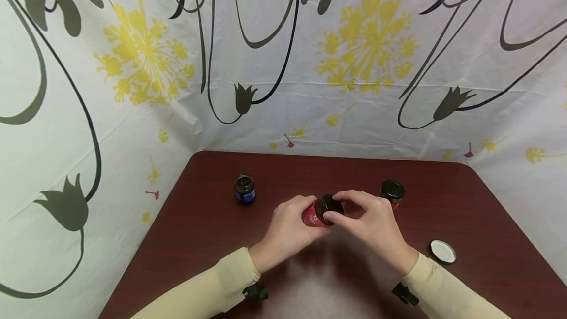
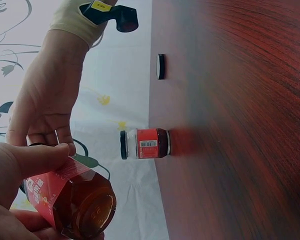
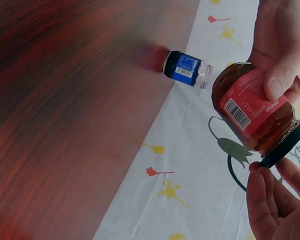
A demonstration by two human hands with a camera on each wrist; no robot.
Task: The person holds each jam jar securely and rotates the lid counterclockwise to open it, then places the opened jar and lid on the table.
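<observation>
My left hand (image 1: 288,228) grips a glass jar (image 3: 247,100) round its body, held tilted above the table. The jar has a red label and amber contents, and its bottom faces the camera in the left wrist view. My right hand (image 1: 378,225) pinches the jar's black lid (image 3: 285,145) by the edge, thumb on one side and fingers on the other. The lid sits at the jar's mouth, pointing toward my right hand. Part of the label is hidden by the left thumb and fingers.
On the dark red table (image 1: 212,171), a lidless jar with a blue label (image 1: 245,192) stands at the back left. Another red-labelled jar (image 2: 147,144) with a black lid stands behind my right hand. A loose lid (image 1: 443,251) lies white inside up at the right. Patterned cloth (image 1: 274,63) surrounds the table.
</observation>
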